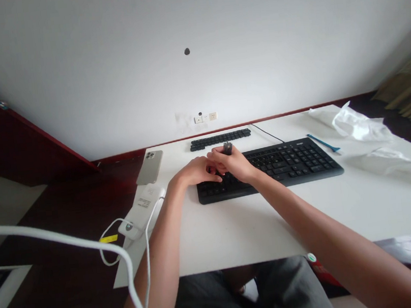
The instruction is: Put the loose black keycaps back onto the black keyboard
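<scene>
A black keyboard (297, 175) lies on the white table, with both hands over its left end. My right hand (234, 164) is closed around a small dark-handled tool (227, 147); its upper end sticks out above the fist and its lower end is mostly hidden. Close beside it, my left hand (196, 170) is bent over the left keys, its thumb and fingers drawn together near the tool's lower end. What those fingers hold, if anything, is hidden. Behind the keyboard, rows of loose black keycaps (220, 139) are lined up.
On the left of the table (229, 235) lie a phone (150, 167) and a white device (143, 210) with a white cable (130, 271). A blue pry tool (323, 143) rests behind the keyboard's right end, near crumpled clear plastic bags (358, 124). The wall stands behind.
</scene>
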Tool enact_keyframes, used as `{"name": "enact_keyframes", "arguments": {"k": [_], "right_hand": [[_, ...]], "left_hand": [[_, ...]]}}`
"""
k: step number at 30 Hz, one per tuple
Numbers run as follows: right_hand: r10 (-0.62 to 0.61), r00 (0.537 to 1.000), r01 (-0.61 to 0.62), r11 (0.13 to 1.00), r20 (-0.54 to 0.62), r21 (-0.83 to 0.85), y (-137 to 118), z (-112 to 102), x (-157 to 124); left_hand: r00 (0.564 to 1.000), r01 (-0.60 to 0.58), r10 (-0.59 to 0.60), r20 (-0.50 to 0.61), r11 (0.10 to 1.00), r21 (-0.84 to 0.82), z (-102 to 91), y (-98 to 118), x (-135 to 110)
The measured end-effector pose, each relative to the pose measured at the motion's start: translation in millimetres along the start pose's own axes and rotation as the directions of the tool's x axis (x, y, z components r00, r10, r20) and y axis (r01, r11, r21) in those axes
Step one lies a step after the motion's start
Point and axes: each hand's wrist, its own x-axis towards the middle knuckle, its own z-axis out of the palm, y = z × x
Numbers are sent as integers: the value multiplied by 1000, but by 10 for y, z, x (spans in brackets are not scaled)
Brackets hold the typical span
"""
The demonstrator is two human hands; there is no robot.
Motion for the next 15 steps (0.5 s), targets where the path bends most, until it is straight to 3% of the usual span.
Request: {"name": "enact_keyframes", "arguments": {"k": [7,15], "right_hand": [[-28,999,25,996,32,89,31,-58,-16],[-16,999,23,979,-33,203,89,-121,-9]], "left_hand": [[1000,-8,8,-29,1000,2,32,26,23],[1000,18,-18,-8,1000,-16,95,61,57]]}}
